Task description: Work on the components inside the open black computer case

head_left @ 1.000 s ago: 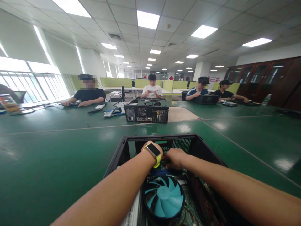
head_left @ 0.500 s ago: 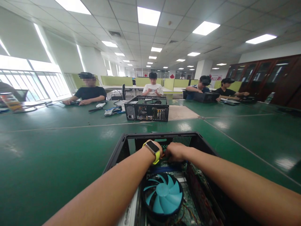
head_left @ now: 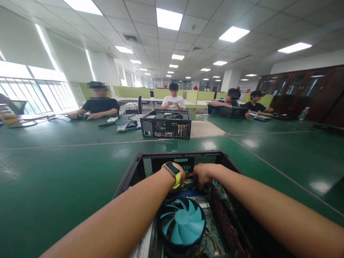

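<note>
Open black computer case [head_left: 139, 166], lying on its side on the green table [head_left: 53, 179] directly before the person, its long axis running away from them. Both hands sit deep at its far end beyond the teal cooler fan [head_left: 181, 225]: left hand [head_left: 180, 172], yellow-banded watch [head_left: 172, 169] on its wrist, and right hand [head_left: 202, 174], equally near, curled downward close together over red wiring [head_left: 189, 176]; grip hidden, cannot tell. Beyond the case: second open computer case [head_left: 165, 128]; seated people farther off.
</note>
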Demonstrator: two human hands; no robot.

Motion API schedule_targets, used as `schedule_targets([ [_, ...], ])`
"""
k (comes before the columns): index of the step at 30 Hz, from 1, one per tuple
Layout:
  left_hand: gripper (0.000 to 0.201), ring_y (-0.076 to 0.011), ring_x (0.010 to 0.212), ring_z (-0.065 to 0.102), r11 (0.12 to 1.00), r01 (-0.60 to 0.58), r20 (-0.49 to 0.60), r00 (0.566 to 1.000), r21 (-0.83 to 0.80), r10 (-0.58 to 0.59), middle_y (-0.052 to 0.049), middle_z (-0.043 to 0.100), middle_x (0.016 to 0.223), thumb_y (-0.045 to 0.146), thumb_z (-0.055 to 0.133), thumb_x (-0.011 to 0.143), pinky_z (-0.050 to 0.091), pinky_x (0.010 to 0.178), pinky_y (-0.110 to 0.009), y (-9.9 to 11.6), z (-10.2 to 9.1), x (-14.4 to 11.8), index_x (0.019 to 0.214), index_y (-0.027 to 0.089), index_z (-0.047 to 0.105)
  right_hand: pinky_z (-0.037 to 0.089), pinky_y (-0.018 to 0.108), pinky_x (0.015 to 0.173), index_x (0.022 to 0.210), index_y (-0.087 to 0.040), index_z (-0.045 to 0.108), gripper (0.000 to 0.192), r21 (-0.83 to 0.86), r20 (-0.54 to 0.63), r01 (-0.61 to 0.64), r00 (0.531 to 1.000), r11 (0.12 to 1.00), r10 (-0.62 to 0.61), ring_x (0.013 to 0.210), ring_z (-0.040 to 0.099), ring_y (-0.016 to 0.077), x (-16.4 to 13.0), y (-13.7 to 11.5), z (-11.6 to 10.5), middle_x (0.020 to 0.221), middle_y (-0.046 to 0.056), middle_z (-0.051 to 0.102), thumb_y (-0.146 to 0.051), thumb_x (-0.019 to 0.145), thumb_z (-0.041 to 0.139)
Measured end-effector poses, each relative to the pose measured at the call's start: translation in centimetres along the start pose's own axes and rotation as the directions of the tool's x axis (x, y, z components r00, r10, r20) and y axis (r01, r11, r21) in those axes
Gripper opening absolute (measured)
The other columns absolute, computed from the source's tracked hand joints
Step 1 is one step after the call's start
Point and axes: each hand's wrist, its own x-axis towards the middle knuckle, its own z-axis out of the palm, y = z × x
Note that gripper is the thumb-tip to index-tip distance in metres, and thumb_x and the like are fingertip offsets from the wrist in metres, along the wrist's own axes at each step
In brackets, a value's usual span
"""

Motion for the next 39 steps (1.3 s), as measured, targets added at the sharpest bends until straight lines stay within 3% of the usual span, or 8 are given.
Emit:
schedule_targets([
  [3, 0.026, -0.0252, 0.055, 0.061, 0.997, -0.046, 0.227, 0.973, 0.068, 0.030, -0.002, 0.059, 0.046, 0.020, 0.085, 0.031, 0.054, 0.063, -0.041, 0.3, -0.8, -0.2, 0.037, 0.019, 0.060, 0.048, 0.027, 0.056, 0.100, -0.017, 0.069, 0.053, -0.007, -0.006, 0.050, 0.999, 0.999, -0.050, 0.065, 0.064, 0.0199, -0.1, 0.2, 0.0, 0.082, 0.005, 0.069, -0.041, 0.053, 0.077],
  [7, 0.024, -0.0242, 0.059, 0.062, 0.991, -0.134, 0.328, 0.937, 0.025, 0.119, -0.003, 0.066, 0.058, 0.013, 0.082, 0.035, 0.054, 0.067, -0.041, 1.0, -1.3, -0.7, 0.037, 0.018, 0.059, 0.046, 0.024, 0.059, 0.091, -0.018, 0.071, 0.040, -0.109, -0.028, 0.127, 0.991, 0.986, -0.131, 0.068, 0.063, 0.0182, -0.1, -0.1, 0.3, 0.076, 0.002, 0.068, -0.044, 0.060, 0.072],
  [13, 0.022, -0.0247, 0.062, 0.063, 0.984, -0.104, 0.122, 0.989, 0.143, 0.086, -0.009, 0.071, 0.080, 0.015, 0.080, 0.045, 0.055, 0.064, -0.039, 2.2, -0.8, -2.0, 0.066, 0.014, 0.072, 0.048, 0.026, 0.060, 0.091, -0.017, 0.072, 0.050, -0.321, -0.091, 0.071, 0.990, 0.944, -0.106, 0.073, 0.064, 0.0222, 0.7, -1.1, 1.1, 0.081, 0.007, 0.069, -0.040, 0.047, 0.077],
  [27, 0.041, -0.0319, 0.082, 0.065, 0.972, -0.124, 0.125, 0.987, 0.198, 0.100, -0.013, 0.071, 0.092, 0.019, 0.083, 0.040, 0.054, 0.071, -0.041, 3.0, -1.2, -3.1, 0.079, 0.016, 0.072, 0.052, 0.038, 0.070, 0.108, -0.011, 0.065, 0.059, -0.367, -0.198, -0.007, 0.978, 0.930, -0.071, 0.090, 0.063, 0.0323, -0.5, -2.6, 1.4, 0.102, 0.017, 0.066, -0.032, 0.053, 0.073],
  [31, 0.045, -0.0308, 0.085, 0.065, 0.979, -0.141, 0.087, 0.988, 0.149, 0.130, -0.016, 0.070, 0.097, 0.023, 0.080, 0.048, 0.053, 0.070, -0.036, 2.7, -3.3, -5.0, 0.091, 0.012, 0.071, 0.051, 0.035, 0.068, 0.103, -0.015, 0.067, 0.043, -0.312, -0.272, -0.032, 0.961, 0.949, -0.057, 0.090, 0.064, 0.0300, -4.7, -4.1, 0.7, 0.101, 0.014, 0.067, -0.036, 0.066, 0.063],
  [34, 0.033, -0.0266, 0.076, 0.065, 0.979, -0.194, -0.069, 0.978, 0.068, 0.199, -0.012, 0.071, 0.088, 0.036, 0.070, 0.066, 0.051, 0.063, -0.033, 1.3, -5.2, -10.2, 0.091, 0.015, 0.071, 0.047, 0.029, 0.058, 0.091, -0.021, 0.069, 0.034, -0.246, -0.379, 0.035, 0.916, 0.969, -0.129, 0.079, 0.066, 0.0241, -10.0, -4.8, 2.6, 0.088, 0.008, 0.069, -0.048, 0.079, 0.051],
  [36, 0.028, -0.0228, 0.071, 0.064, 0.956, -0.287, -0.301, 0.918, -0.055, 0.258, -0.006, 0.071, 0.083, 0.042, 0.058, 0.076, 0.050, 0.064, -0.032, 0.0, -4.7, -15.0, 0.090, 0.022, 0.071, 0.042, 0.024, 0.049, 0.083, -0.029, 0.068, 0.032, -0.237, -0.486, 0.201, 0.823, 0.951, -0.295, 0.065, 0.064, 0.0165, -12.9, -4.8, 5.9, 0.076, -0.001, 0.069, -0.049, 0.086, 0.042],
  [39, 0.029, -0.0204, 0.088, 0.062, 0.841, -0.489, -0.775, 0.615, -0.232, 0.144, -0.001, 0.069, 0.095, 0.045, 0.053, 0.077, 0.048, 0.081, -0.032, -1.7, 0.6, -21.3, 0.100, 0.033, 0.067, 0.037, 0.025, 0.044, 0.089, -0.034, 0.064, 0.020, -0.319, -0.735, 0.210, 0.560, 0.924, -0.381, 0.055, 0.061, 0.0123, -14.7, -4.7, 11.9, 0.072, -0.008, 0.068, -0.034, 0.088, 0.044],
])
